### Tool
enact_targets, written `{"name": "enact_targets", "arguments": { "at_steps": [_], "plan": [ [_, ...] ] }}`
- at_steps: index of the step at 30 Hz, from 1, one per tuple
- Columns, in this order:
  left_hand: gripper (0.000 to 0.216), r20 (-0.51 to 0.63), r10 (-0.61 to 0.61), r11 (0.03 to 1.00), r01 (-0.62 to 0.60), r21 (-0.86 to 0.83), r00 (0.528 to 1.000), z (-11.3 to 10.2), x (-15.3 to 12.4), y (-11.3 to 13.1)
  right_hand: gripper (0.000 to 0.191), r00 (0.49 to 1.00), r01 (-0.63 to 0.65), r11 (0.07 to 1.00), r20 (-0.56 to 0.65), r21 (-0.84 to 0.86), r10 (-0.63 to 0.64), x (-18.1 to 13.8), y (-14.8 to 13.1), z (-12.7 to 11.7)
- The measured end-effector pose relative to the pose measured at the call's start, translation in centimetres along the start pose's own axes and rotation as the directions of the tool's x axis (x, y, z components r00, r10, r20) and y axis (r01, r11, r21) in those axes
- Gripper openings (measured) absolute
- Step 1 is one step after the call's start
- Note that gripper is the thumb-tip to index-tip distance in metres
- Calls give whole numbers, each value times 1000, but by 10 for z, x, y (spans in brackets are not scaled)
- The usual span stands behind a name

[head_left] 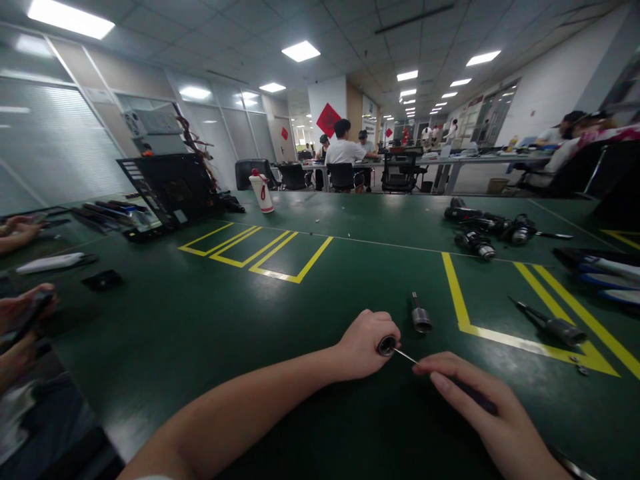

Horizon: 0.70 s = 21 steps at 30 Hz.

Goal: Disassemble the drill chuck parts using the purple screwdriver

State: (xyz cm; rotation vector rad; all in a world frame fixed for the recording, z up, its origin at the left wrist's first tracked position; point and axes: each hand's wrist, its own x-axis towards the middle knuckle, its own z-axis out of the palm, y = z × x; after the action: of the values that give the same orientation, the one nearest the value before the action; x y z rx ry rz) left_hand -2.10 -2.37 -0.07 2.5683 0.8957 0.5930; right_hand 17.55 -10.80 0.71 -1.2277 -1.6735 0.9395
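Observation:
My left hand (369, 343) is closed around a dark cylindrical part (386, 345), its round open end turned toward my right hand. A thin screwdriver (404, 356) is in my right hand (475, 393), the handle lying under the fingers. Its metal shaft reaches the cylinder's open end; how deep the tip sits I cannot tell. Just beyond my hands stands a grey metal cylinder with a slim shaft (421, 319). Farther right lies a similar cylinder with a longer shaft (563, 329), with small metal pieces (580, 367) near it.
Yellow tape (457, 293) marks boxes on the green table (200, 347). Several black power-tool parts (483, 230) lie at the back right. A white bottle (261, 193) and a black equipment panel (175, 190) stand at the back left. Another person's hands (25, 310) are at the left edge.

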Motion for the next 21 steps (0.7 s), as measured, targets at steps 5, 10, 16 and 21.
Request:
{"name": "enact_targets", "arguments": {
  "at_steps": [5,10,16,21],
  "plan": [
    [11,-4,-23,997,23,-68,1000,-2,0,1,27,989,-146,976,21,159,144,2,14,-2],
    [12,-15,-19,994,18,-106,1000,-2,0,0,28,983,-182,959,39,216,178,1,17,-2],
    [5,13,-1,1000,1,-14,1000,0,1,-2,21,1000,18,1000,-9,10,-18,-1,1,0],
    [4,7,18,1000,-18,-2,1000,0,0,-1,21,1000,6,1000,7,-3,-6,0,0,1]
  ]
}}
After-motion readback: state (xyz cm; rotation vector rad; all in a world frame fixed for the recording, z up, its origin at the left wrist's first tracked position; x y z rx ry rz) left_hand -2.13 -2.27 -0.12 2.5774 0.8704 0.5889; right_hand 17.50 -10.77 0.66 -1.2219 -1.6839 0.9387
